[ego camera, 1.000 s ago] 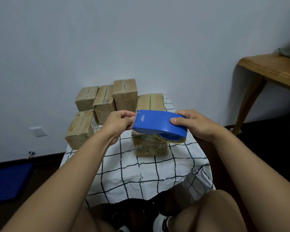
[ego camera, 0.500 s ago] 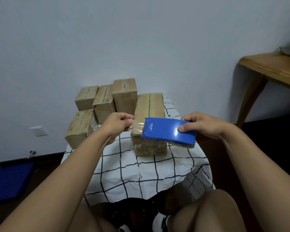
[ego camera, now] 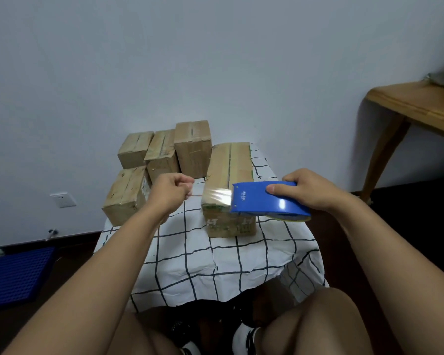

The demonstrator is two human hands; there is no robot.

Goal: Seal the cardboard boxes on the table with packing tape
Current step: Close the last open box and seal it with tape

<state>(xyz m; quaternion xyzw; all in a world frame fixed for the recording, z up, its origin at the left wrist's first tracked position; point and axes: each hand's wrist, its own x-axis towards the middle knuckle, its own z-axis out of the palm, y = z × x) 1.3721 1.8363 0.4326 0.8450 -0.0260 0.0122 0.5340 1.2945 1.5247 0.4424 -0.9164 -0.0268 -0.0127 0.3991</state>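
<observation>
A long cardboard box (ego camera: 228,170) lies on the small table with a checked cloth (ego camera: 215,260), its seam running away from me. My right hand (ego camera: 310,190) grips a blue tape dispenser (ego camera: 267,203) held above the box's near right corner. A shiny strip of clear tape (ego camera: 217,198) stretches from the dispenser leftward across the box's near end. My left hand (ego camera: 173,192), fingers curled, pinches the tape's free end just left of the box. Several smaller boxes (ego camera: 162,155) stand grouped at the back left of the table.
A wooden side table (ego camera: 420,103) stands at the right against the wall. A blue crate (ego camera: 13,275) lies on the floor at the left, below a wall socket (ego camera: 62,199). My knees are close under the table's front edge.
My right hand carried the dispenser to the right and slightly down, drawing out a length of tape. My left hand stayed left of the box, holding the tape end.
</observation>
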